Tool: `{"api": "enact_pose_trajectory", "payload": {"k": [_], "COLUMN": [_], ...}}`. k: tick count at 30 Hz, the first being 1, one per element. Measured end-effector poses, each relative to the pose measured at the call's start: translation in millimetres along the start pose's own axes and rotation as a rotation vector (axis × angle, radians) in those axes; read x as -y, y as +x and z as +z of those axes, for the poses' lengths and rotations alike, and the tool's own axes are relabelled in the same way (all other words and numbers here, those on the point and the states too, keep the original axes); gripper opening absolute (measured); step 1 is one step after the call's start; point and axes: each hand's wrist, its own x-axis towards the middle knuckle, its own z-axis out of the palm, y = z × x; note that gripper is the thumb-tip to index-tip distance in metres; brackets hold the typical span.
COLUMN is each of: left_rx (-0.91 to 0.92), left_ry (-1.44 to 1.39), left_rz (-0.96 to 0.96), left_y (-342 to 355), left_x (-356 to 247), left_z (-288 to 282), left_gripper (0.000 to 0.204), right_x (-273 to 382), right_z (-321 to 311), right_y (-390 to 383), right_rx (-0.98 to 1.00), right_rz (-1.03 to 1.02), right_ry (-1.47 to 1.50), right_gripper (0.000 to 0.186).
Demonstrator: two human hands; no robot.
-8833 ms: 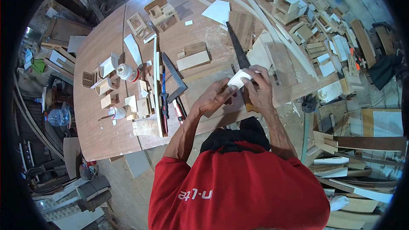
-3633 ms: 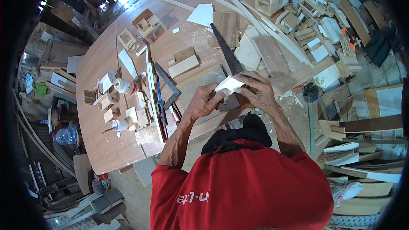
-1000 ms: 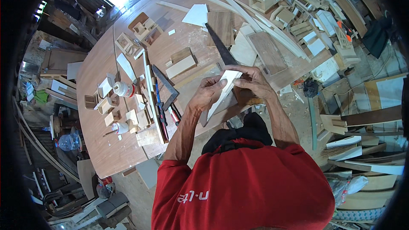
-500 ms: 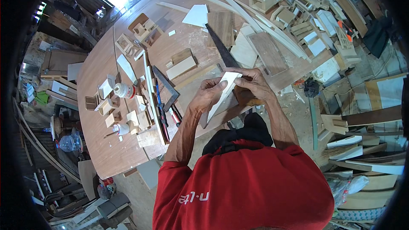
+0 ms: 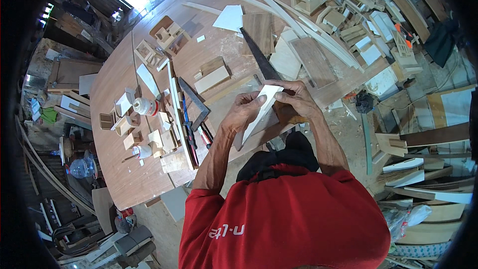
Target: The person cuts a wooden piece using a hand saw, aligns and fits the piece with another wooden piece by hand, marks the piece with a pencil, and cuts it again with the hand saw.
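Between both hands, over the table's near edge, is a pale wood piece (image 5: pixel 265 100) with a white face, tilted and narrowing toward its lower end. My left hand (image 5: pixel 242 110) grips its left side, thumb on the face. My right hand (image 5: pixel 298 98) pinches its upper right end; some of those fingers are hidden behind it. Just beyond lies a handsaw (image 5: pixel 259 54), its dark blade pointing away and its handle partly hidden by my right hand. A small wooden block assembly (image 5: pixel 212 75) and a dark carpenter's square (image 5: pixel 195 102) lie left of the hands.
The brown table (image 5: pixel 119 169) holds a white glue bottle (image 5: pixel 145 106), a small jar with a brush (image 5: pixel 143 151), several little wooden boxes and long strips (image 5: pixel 308 30). Wood offcuts pile up at the far right. More boards (image 5: pixel 428 189) are stacked on the right.
Almost nothing differs. The right-hand fingers and the wood piece's upper end have shifted very slightly; both hands keep their grip.
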Motion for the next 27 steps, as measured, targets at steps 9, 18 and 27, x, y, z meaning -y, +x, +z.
{"api": "enact_pose_trajectory", "payload": {"k": [9,18,27], "left_rx": [-0.079,-0.237,-0.229], "left_ry": [0.38,0.748,1.087], "left_rz": [0.157,0.495,0.707], "left_y": [-5,-9,-11], "left_x": [-8,-9,-8], "left_z": [4,16,16], "left_gripper": [0.029,0.018,0.018], "right_x": [10,33,30], "right_z": [8,13,8], "right_y": [-5,-27,-29], "right_rx": [-0.029,-0.187,-0.237], "right_rz": [-0.026,-0.272,-0.347], "right_ry": [0.038,-0.384,-0.695], "right_gripper": [0.044,0.042,0.039]}}
